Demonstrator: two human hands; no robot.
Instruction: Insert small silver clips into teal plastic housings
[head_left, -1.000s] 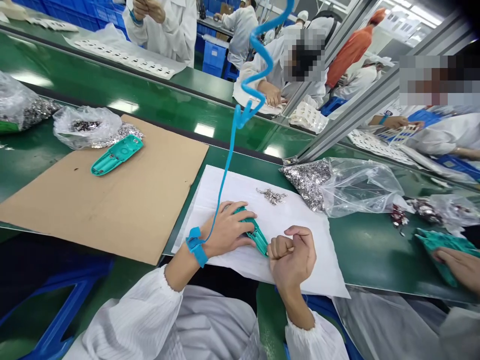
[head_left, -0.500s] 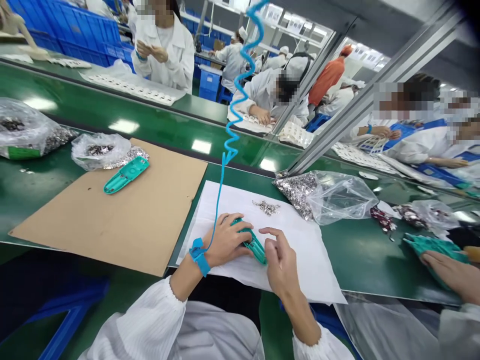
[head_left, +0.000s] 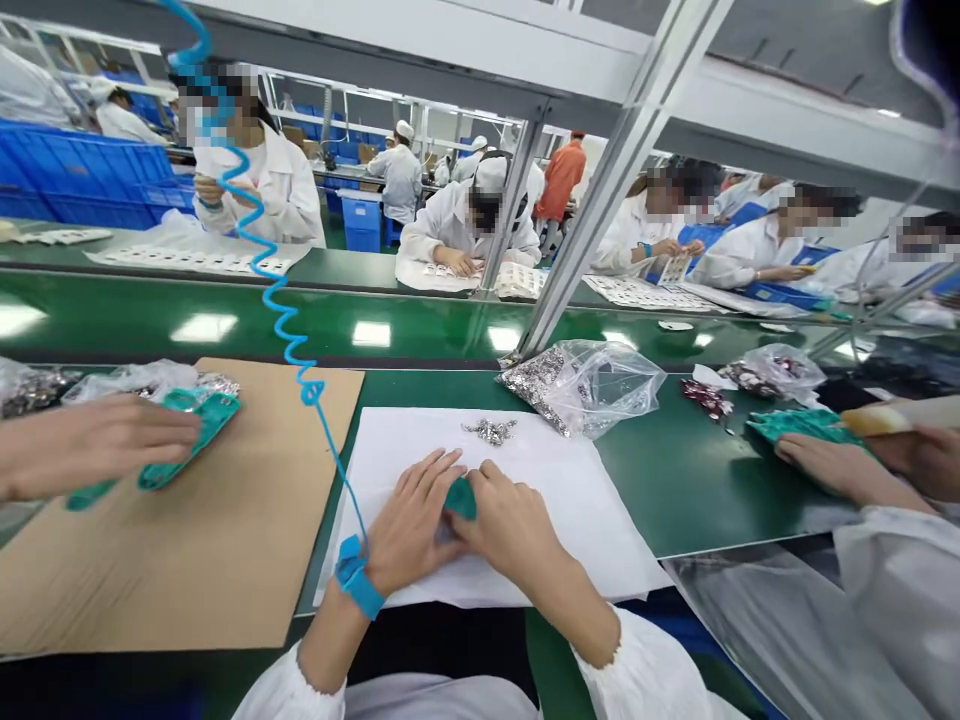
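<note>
My left hand and my right hand are side by side on a white sheet, both closed round a teal plastic part; only a small piece of the part shows between them. A blue wrist strap with a coiled blue cord is on my left wrist. A small heap of metal pieces lies on the sheet just beyond my fingers.
A neighbour's hand at the left lies over another teal part on a cardboard sheet. Another neighbour's hands at the right hold a teal part. Plastic bags of metal pieces lie behind. A slanted metal post rises beyond; several people work at the far bench.
The view has tilted up and shifted. My right hand moved in against my left and now covers most of the teal part. A neighbour's hand has come onto the teal part on the cardboard.
</note>
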